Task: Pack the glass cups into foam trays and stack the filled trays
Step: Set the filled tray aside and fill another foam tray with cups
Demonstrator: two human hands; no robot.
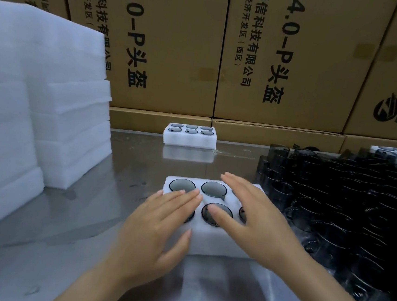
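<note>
Right hand (247, 211) hides the near tray's (208, 243) 3 o'clock cups; at 3 o'clock, loose cups (332, 211) blur together, cut by the frame edge.

Along the back, a wall of brown cardboard boxes (286, 61) rises, printed with large black characters and "4.0-P". A round black logo (388, 111) sits on the box at far right. Flatter cartons (276, 134) run beneath them. Down front, a shiny metal table (67, 247) catches reflections.
</note>
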